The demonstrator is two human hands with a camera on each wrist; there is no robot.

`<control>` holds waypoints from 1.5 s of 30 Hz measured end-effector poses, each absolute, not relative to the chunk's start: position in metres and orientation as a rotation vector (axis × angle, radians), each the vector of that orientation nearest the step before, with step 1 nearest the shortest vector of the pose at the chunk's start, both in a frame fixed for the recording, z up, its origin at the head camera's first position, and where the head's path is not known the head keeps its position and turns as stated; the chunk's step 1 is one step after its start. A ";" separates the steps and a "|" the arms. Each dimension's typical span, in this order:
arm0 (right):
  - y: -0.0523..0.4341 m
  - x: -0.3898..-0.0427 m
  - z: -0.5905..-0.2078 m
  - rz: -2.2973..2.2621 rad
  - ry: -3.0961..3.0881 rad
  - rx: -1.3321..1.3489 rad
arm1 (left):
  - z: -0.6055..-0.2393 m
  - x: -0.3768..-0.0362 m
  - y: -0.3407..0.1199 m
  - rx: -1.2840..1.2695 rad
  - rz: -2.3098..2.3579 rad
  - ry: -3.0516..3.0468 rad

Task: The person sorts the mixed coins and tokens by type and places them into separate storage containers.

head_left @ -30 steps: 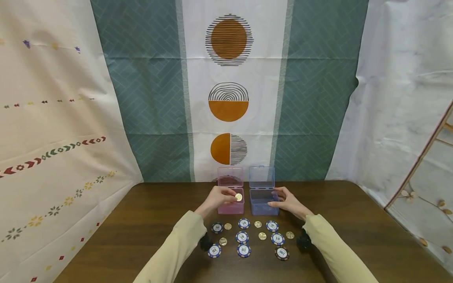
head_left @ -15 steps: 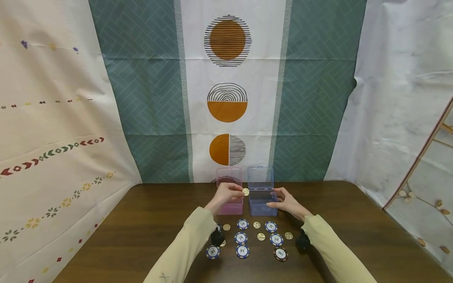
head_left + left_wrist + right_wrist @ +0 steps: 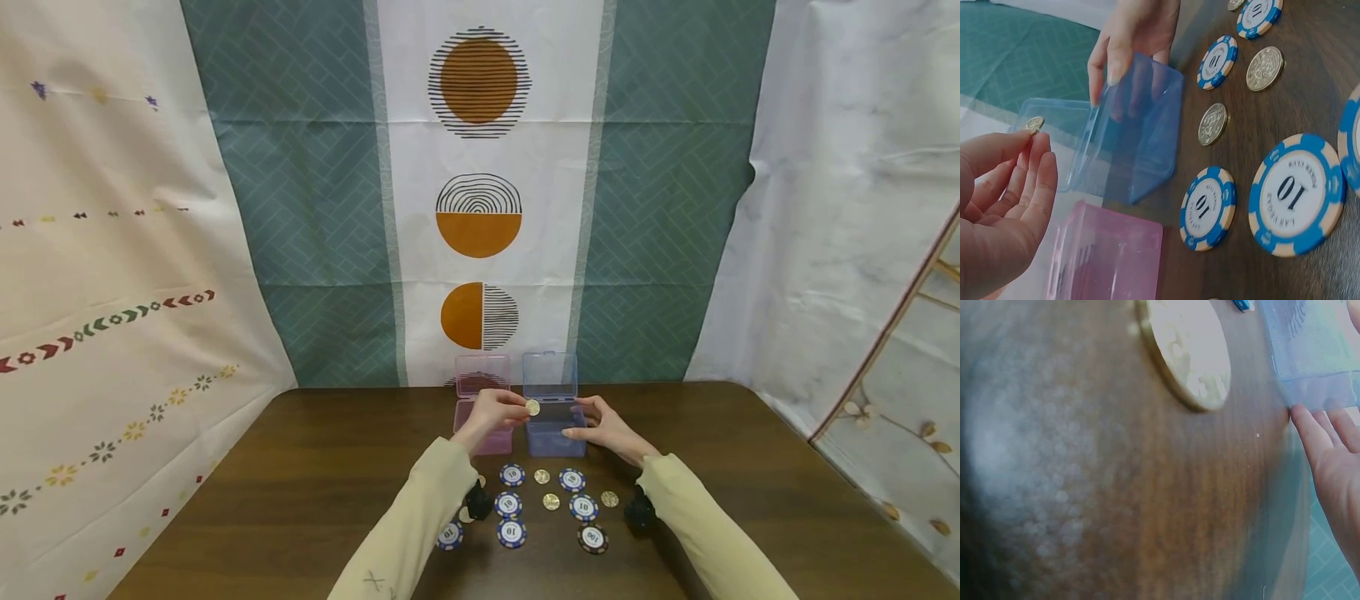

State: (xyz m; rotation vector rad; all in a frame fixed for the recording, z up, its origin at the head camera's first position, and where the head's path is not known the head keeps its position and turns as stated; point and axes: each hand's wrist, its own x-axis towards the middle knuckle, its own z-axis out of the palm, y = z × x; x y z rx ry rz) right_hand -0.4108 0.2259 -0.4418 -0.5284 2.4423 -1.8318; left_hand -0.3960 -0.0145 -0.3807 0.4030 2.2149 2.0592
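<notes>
A: Right now the left hand [image 3: 491, 414] pinches a gold coin [image 3: 532, 407] between thumb and fingertip, raised above the near-left rim of the blue box [image 3: 551, 427]. In the left wrist view the coin [image 3: 1033, 124] sits at the tip of the fingers [image 3: 1019, 172], the rest of them loosely curled under it.

B: And the right hand?

A: The right hand [image 3: 607, 427] touches the blue box on its right side, fingers spread and fairly straight, thumb over the rim. It reads as steadying more than gripping. From the left wrist its fingers [image 3: 1113, 59] lie against the box wall.

B: Step in hand?

A: My judgement: carrying a coin to the blue box, the drop not yet made. The pink box [image 3: 483, 417] stands just left of it, touching or nearly so, both with lids up at the far side.

B: Next move calls for what?

A: Probably bringing the coin a little further right, over the opening, then parting thumb and finger. The box is shallow and light, so the bracing hand matters.

B: What is left on the table [image 3: 300, 483]?

A: Blue-and-white chips [image 3: 507, 503] and more gold coins [image 3: 551, 501] in rows on the near side; some are hidden by the left sleeve.
</notes>
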 end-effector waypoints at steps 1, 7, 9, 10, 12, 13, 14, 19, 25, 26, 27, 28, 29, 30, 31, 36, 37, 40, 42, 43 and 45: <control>0.226 -0.411 -0.442 -1.831 2.446 -0.529 | -0.382 -0.396 -0.013 0.391 2.058 2.223; 0.223 -0.411 -0.445 -1.810 2.459 -0.524 | -0.388 -0.397 -0.008 0.313 2.085 2.225; 0.222 -0.411 -0.445 -1.810 2.459 -0.522 | -0.388 -0.397 -0.006 0.309 2.100 2.213; 0.222 -0.411 -0.444 -1.809 2.459 -0.521 | -0.389 -0.398 -0.006 0.312 2.106 2.209; 0.221 -0.411 -0.444 -1.810 2.457 -0.529 | -0.389 -0.398 -0.005 0.323 2.119 2.196; 0.221 -0.410 -0.444 -1.811 2.456 -0.531 | -0.389 -0.399 -0.004 0.326 2.127 2.182; 0.221 -0.410 -0.444 -1.814 2.452 -0.531 | -0.390 -0.400 -0.004 0.336 2.128 2.176; 0.220 -0.411 -0.443 -1.800 2.459 -0.532 | -0.391 -0.401 -0.003 0.361 2.111 2.197; 0.220 -0.410 -0.440 -1.799 2.457 -0.534 | -0.397 -0.409 -0.005 0.414 2.115 2.227; 0.220 -0.410 -0.440 -1.802 2.456 -0.535 | -0.397 -0.409 -0.005 0.415 2.114 2.228; 0.221 -0.411 -0.440 -1.803 2.456 -0.543 | -0.396 -0.409 -0.006 0.422 2.111 2.231; 0.221 -0.411 -0.440 -1.808 2.454 -0.546 | -0.396 -0.410 -0.006 0.412 2.108 2.237; 0.222 -0.411 -0.440 -1.815 2.450 -0.545 | -0.395 -0.409 -0.007 0.408 2.108 2.242; 0.222 -0.411 -0.440 -1.822 2.447 -0.546 | -0.394 -0.409 -0.007 0.399 2.109 2.244; 0.223 -0.412 -0.440 -1.823 2.446 -0.546 | -0.386 -0.401 -0.007 0.344 2.091 2.250; 0.223 -0.411 -0.440 -1.827 2.446 -0.526 | -0.379 -0.396 -0.011 0.382 2.080 2.226; 0.223 -0.411 -0.439 -1.817 2.455 -0.532 | -0.378 -0.394 -0.012 0.412 2.072 2.239; 0.223 -0.409 -0.439 -1.810 2.463 -0.518 | -0.378 -0.391 -0.015 0.482 2.024 2.294; 0.224 -0.409 -0.439 -1.808 2.466 -0.510 | -0.380 -0.392 -0.018 0.508 1.986 2.325; 0.224 -0.408 -0.439 -1.805 2.468 -0.508 | -0.381 -0.391 -0.019 0.515 1.961 2.346; 0.224 -0.408 -0.440 -1.809 2.465 -0.506 | -0.380 -0.392 -0.023 0.507 1.923 2.335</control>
